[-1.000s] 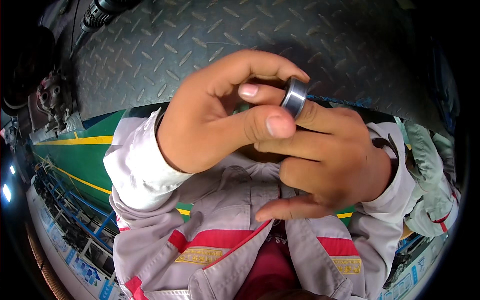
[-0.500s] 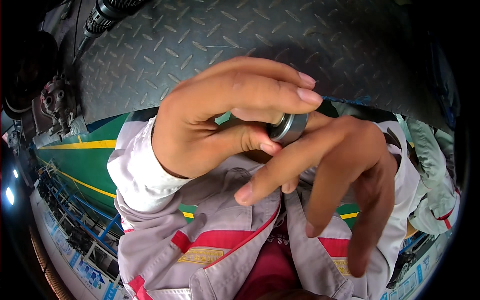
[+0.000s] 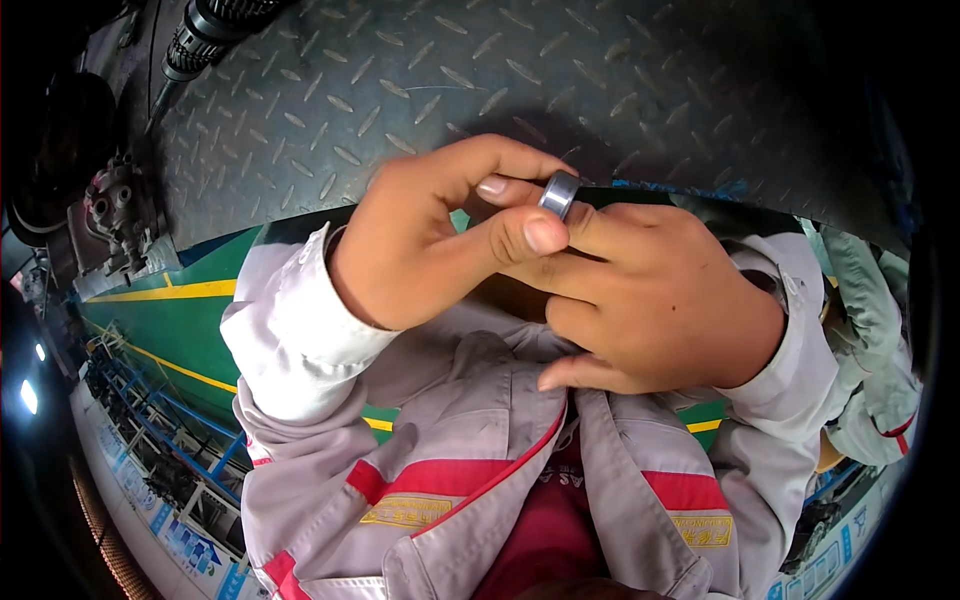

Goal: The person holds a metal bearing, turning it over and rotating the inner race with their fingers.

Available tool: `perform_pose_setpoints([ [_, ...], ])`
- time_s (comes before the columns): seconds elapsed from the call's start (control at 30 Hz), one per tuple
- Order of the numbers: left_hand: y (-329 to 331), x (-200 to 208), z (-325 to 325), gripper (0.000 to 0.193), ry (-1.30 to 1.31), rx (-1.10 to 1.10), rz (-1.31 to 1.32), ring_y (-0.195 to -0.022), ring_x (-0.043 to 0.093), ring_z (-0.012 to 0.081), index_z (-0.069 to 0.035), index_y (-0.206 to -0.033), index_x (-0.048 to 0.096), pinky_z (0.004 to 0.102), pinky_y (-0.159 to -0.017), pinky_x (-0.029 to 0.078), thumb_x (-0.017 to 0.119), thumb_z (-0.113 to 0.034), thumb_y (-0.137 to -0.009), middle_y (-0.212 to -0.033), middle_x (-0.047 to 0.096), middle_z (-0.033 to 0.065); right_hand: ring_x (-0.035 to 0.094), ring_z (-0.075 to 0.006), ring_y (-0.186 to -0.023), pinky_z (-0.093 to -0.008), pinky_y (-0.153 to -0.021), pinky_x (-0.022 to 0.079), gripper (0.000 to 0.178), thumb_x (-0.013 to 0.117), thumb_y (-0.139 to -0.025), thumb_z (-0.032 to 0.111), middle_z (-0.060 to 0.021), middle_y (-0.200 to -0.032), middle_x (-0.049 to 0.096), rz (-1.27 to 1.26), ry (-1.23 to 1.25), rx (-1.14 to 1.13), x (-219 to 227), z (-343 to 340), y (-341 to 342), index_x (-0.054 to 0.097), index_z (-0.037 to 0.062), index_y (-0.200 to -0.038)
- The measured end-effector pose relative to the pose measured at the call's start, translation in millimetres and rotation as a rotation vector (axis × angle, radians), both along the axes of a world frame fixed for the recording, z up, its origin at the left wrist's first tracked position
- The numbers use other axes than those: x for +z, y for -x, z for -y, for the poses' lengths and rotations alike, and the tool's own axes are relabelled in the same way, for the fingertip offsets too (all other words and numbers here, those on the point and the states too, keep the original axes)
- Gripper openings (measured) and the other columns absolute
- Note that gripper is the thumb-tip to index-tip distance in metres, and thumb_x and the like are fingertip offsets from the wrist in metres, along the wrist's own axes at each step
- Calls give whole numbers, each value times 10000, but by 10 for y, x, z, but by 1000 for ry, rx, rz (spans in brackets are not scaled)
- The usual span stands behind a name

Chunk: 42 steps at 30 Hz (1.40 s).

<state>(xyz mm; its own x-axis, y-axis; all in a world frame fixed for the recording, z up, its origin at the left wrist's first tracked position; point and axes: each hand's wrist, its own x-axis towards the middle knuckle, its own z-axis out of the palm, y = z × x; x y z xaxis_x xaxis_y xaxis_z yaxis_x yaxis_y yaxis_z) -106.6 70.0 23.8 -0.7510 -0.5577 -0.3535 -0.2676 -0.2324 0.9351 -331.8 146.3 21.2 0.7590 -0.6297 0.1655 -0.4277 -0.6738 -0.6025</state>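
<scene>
One metal ring (image 3: 560, 194) is held up between the left hand (image 3: 430, 235) and the right hand (image 3: 670, 300), about where the near edge of the surface (image 3: 450, 90) shows behind it. The left grip is closed on it: the thumb presses from the near side and a bent finger lies along the top. The right grip is loose, fingers partly curled and thumb out to the side; one finger reaches the ring, but whether its tip sits inside the bore or only bears on the side I cannot tell.

The likeliest trouble is a drop. The hold is narrow, fingertips on a smooth, shiny rim, so a sideways push from the right finger could twist the ring out. If it slips, it could strike the surface's edge, fall against the jacket (image 3: 455, 435) or roll away over the floor (image 3: 195, 325), and a hard knock could dent it. If the right finger is inside, it could jam should the ring tilt. Bare skin may also leave grease or grit on the metal. The shaft (image 3: 192, 48) and the casting (image 3: 118, 212) are well apart from the ring, so a snag there looks unlikely.
</scene>
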Motion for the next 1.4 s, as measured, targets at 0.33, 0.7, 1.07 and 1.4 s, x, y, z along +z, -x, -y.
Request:
perform_pose_setpoints([
  [0.33, 76, 12, -80, 907, 8, 153, -196, -1149, 646, 201, 54, -1439, 497, 313, -987, 517, 869, -454, -786, -1282, 657, 142, 618, -273, -1218, -392, -812, 552, 390, 811, -641, 421, -38, -1106, 697, 35, 63, -38, 69, 51, 20, 683, 87, -797],
  [0.7, -8, 47, 87, 822, 230, -42, -120, -1168, 667, 252, 75, -1353, 583, 353, -1003, 533, 828, -498, -817, -1274, 678, 184, 640, -313, -1231, -385, -751, 549, 362, 812, -553, 340, -62, -1119, 714, 78, 45, -149, 54, -16, -46, 690, 77, -772],
  [1.07, 11, -67, 134, 783, 473, -18, -383, -1244, 639, 338, 81, -1396, 540, 400, -1057, 497, 894, -281, -799, -1320, 637, 267, 661, -239, -1115, -360, -818, 535, 379, 800, -563, 363, -62, -1159, 722, -30, 148, -132, 64, 69, -3, 731, 108, -836],
  [1.4, 63, 113, -13, 834, 127, 196, -22, -1061, 654, 173, 43, -1278, 601, 300, -930, 515, 822, -605, -801, -1200, 671, 109, 646, -232, -1165, -350, -888, 543, 512, 802, -554, 345, -51, -1291, 691, -41, 152, -86, 81, 80, -27, 759, 102, -1002],
])
